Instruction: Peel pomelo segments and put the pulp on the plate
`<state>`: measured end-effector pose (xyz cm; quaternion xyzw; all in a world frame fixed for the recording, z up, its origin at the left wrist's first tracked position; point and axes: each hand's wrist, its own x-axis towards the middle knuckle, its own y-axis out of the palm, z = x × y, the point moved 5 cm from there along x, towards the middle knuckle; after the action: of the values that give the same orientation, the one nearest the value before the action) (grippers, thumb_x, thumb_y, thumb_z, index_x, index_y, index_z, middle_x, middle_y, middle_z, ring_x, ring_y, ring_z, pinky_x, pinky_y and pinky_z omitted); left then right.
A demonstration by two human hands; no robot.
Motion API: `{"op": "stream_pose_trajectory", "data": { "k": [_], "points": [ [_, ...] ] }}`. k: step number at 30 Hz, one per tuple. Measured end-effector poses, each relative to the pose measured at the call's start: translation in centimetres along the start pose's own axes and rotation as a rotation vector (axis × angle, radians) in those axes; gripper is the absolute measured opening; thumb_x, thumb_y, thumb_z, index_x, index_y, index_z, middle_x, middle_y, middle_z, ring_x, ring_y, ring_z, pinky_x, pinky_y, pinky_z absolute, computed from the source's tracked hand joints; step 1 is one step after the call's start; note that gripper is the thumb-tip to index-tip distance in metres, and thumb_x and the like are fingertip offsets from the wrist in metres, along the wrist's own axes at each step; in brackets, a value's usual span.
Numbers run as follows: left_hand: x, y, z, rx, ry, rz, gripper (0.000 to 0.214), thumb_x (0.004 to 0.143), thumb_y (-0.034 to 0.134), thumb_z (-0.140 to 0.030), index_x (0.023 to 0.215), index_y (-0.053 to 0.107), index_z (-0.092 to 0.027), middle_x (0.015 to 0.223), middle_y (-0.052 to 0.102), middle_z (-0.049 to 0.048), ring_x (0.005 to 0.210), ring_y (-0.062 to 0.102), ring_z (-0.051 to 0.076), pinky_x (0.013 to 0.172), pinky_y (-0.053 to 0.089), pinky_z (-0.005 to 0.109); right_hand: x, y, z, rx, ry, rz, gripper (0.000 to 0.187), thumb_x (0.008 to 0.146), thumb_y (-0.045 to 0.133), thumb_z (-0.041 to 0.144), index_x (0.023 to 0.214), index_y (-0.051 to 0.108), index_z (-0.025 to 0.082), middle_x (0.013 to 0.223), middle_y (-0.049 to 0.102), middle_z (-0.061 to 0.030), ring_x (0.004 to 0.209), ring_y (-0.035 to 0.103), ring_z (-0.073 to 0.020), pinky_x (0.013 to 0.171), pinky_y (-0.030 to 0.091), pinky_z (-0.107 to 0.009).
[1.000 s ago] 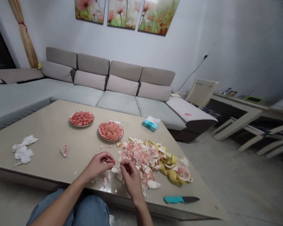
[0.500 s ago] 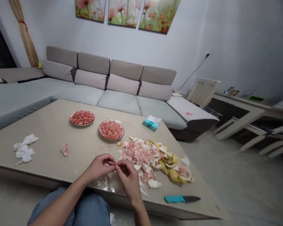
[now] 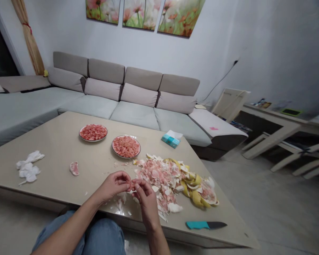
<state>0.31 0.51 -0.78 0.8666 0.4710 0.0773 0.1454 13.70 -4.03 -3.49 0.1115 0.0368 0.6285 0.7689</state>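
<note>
My left hand (image 3: 113, 186) and my right hand (image 3: 146, 199) meet above the near edge of the table, fingertips pinched on a small piece of pink pomelo flesh (image 3: 133, 185) between them. Most of that piece is hidden by the fingers. Just right of my hands spreads a heap of pink and white pomelo membranes (image 3: 159, 173), with thick yellow peel (image 3: 198, 198) at its right side. Beyond my hands stand two plates of pink pomelo pulp, a nearer plate (image 3: 126, 146) and a farther plate (image 3: 93, 132). One pomelo segment (image 3: 74, 168) lies alone to the left.
A knife (image 3: 206, 225) with a turquoise handle lies near the right front corner of the table (image 3: 53, 141). Crumpled white tissues (image 3: 29, 168) lie at the left, and a blue tissue pack (image 3: 171, 139) sits near the far right edge. A sofa (image 3: 135, 111) stands behind.
My fingers have shifted slightly on the pomelo piece, and more of its pink flesh shows between the fingertips. The view has moved slightly; the plates, heap and knife lie as before.
</note>
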Motion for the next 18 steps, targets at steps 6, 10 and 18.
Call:
{"op": "stream_pose_trajectory", "data": {
  "k": [6, 10, 18],
  "points": [
    [0.0, -0.2, -0.1, -0.05, -0.014, -0.031, 0.027, 0.065, 0.081, -0.028, 0.081, 0.065, -0.014, 0.077, 0.063, 0.0014, 0.073, 0.061, 0.014, 0.072, 0.049, 0.027, -0.1, 0.3, 0.1, 0.049, 0.005, 0.002, 0.026, 0.081, 0.069, 0.039, 0.1, 0.065, 0.022, 0.091, 0.069, -0.005, 0.076, 0.066, -0.0181, 0.069, 0.056, -0.031],
    [-0.1, -0.3, -0.3, -0.069, -0.012, -0.04, 0.028, 0.065, 0.082, -0.03, 0.08, 0.065, -0.014, 0.075, 0.063, 0.0005, 0.071, 0.06, 0.013, 0.071, 0.048, 0.026, -0.4, 0.4, 1.2, -0.004, -0.03, 0.033, 0.024, 0.074, 0.078, 0.034, 0.093, 0.07, 0.021, 0.091, 0.069, -0.0047, 0.082, 0.065, -0.0198, 0.075, 0.055, -0.031],
    [-0.3, -0.7, -0.6, -0.093, -0.029, -0.055, 0.029, 0.066, 0.082, -0.033, 0.08, 0.064, -0.014, 0.075, 0.059, -0.0001, 0.064, 0.056, 0.01, 0.065, 0.049, 0.023, -0.4, -0.1, 1.1, 0.041, 0.016, -0.011, 0.021, 0.077, 0.075, 0.037, 0.087, 0.069, 0.019, 0.076, 0.067, -0.0012, 0.069, 0.063, -0.0155, 0.069, 0.055, -0.029]
  ]
}}
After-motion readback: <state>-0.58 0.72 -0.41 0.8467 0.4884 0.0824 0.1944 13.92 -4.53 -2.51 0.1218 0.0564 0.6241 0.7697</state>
